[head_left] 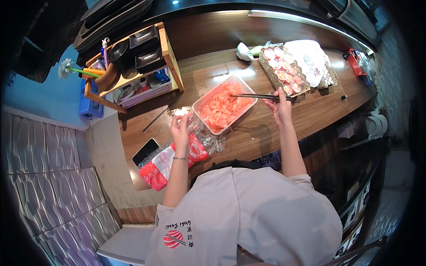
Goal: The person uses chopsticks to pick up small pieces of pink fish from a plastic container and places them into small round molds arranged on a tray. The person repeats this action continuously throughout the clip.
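Observation:
A pair of black chopsticks (262, 95) is gripped in my right hand (280, 111). Their tips reach into a clear plastic container (203, 120) of thin pink slices (223, 107) that look like pickled ginger. My left hand (181, 129) hovers by the container's left side, fingers drawn together near a small pale, shiny thing (182, 111); what exactly it holds is too small to make out. Crumpled clear plastic (215, 142) and a red-and-white package (167, 165) lie beneath and beside my left wrist.
A tray (269, 73) of small round cups with red and pale contents stands at the back right, beside a white plastic bag (306, 60). A wooden rack (169, 55) of black dishes stands back left. A phone (145, 151) and a thin dark stick (156, 119) lie left.

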### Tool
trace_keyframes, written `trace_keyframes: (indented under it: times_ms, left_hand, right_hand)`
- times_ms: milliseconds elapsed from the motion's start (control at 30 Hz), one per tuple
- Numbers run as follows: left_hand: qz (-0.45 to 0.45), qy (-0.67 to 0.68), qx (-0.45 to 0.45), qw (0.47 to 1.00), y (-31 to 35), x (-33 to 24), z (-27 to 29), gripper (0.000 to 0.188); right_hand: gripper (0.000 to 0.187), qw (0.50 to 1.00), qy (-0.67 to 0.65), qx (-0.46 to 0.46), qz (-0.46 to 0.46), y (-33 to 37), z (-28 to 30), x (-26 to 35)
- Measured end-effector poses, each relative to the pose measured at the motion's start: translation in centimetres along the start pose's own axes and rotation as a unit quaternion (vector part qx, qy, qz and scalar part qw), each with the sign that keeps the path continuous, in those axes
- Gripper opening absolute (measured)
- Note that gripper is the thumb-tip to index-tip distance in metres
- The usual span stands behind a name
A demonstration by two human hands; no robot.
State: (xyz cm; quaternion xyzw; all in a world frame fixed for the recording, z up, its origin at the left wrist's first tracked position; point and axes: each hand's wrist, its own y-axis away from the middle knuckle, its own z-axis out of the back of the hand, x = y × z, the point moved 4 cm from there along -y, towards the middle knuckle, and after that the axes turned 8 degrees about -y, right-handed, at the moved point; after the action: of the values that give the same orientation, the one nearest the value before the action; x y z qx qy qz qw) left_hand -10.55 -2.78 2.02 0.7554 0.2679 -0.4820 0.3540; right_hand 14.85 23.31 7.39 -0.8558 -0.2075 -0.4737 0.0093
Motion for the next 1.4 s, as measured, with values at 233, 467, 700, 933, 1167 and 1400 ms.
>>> trace_keyframes:
  times_ms: [233,467,700,933,1167,1400]
  left_hand:
    - [-0.032,0.031,0.024,0.999,-2.3,-1.1,-1.9,0.012]
    - [-0.079,0.02,0.007,0.997,-3.3,-0.9,-1.4,0.022]
    - [-0.175,-0.079,0.063,0.979,-5.6,-0.3,-2.4,0.024]
    - [-0.04,-0.039,0.163,0.985,-4.3,-0.3,-6.2,0.025]
    - [0.061,0.138,0.155,0.976,-3.0,1.2,-6.6,0.022]
    - [0.071,0.194,0.12,0.971,-2.7,1.7,-6.3,0.02]
  right_hand:
    - [0.031,0.999,-0.011,0.001,-0.033,-0.4,0.9,-0.9]
    - [0.031,0.99,0.007,-0.023,-0.136,0.3,3.2,-7.3]
    - [0.031,0.99,0.001,0.016,-0.142,-1.1,1.3,-5.2]
    - [0.031,0.976,-0.077,0.03,-0.201,-3.0,0.8,-5.2]
    - [0.033,0.994,0.011,0.05,-0.098,-1.6,-1.9,-3.8]
    - [0.034,0.987,0.139,0.075,-0.007,2.2,-6.0,-2.2]
